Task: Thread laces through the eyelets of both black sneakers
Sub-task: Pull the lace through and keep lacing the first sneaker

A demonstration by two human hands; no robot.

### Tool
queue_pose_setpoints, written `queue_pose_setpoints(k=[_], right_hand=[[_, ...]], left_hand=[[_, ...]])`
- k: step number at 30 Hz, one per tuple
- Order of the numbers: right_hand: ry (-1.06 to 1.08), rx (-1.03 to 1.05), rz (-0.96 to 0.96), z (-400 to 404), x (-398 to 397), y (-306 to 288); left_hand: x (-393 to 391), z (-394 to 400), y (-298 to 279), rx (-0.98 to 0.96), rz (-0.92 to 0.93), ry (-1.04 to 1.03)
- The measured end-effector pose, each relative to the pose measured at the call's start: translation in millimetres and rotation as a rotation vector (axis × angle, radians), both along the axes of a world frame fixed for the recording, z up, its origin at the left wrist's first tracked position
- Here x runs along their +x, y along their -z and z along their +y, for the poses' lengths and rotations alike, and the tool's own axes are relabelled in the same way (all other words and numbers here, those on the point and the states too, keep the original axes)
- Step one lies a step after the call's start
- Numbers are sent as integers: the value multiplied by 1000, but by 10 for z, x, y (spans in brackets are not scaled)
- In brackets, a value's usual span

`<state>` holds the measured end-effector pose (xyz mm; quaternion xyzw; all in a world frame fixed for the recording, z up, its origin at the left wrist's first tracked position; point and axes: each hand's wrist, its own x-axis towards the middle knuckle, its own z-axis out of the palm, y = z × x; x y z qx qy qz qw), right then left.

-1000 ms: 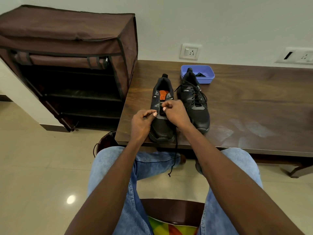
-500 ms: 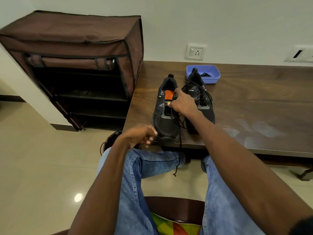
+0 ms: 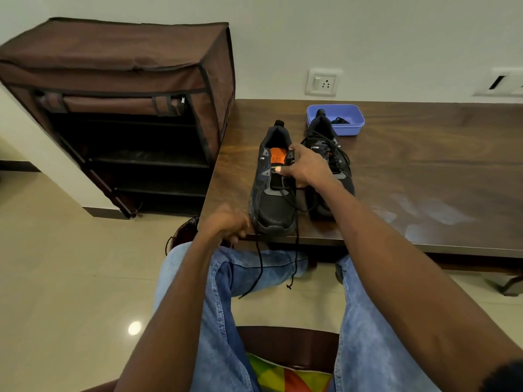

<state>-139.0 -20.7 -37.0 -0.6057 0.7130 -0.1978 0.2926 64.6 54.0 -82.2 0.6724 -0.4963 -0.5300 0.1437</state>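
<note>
Beside the right hand's grip (image 3: 304,168) lies the left sneaker (image 3: 273,182).

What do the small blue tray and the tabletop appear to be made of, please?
The blue tray looks like moulded plastic: uniform colour, rounded corners, a thin rim. The tabletop appears to be dark wood or wood-look laminate, with visible grain and a semi-gloss sheen; which one cannot be told.

We note matt black mesh on the sneaker (image 3: 273,193), glossy wood-grain table (image 3: 410,171), smooth plastic tub (image 3: 352,127), brown cloth rack (image 3: 119,80).
</note>
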Motion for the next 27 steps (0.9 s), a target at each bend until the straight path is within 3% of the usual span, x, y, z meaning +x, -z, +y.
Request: queue_pose_setpoints(k=[3,8,10,12,14,19,22,24,25,27], right_hand=[[-30,-14,103,-30,43,8],[-18,-23,114,-40,103,39],[-6,-25,102,-52,101,40],[-6,-17,91,-59,95,30],[-3,-7,89,-53,99,8],[7,8,74,-13,138,-42],[5,11,76,4,136,-58],[6,6,78,6,129,-49],[4,1,83,1,123,-40],[-6,-7,92,-9,118,-23]], left_hand=[[-85,-116,-66,-277,87,-145],[-227,-146,17,-483,-73,43],[-193,-90,-5,-535,-6,91],[-133,6,-75,-399,141,234],[-48,102,-125,-181,176,479],[-153,310,-24,266,-199,1055],[-344,397,170,381,-417,1080],[-314,349,151,370,-452,1089],[-257,295,95,319,-411,1033],[-100,186,-58,133,-191,707]])
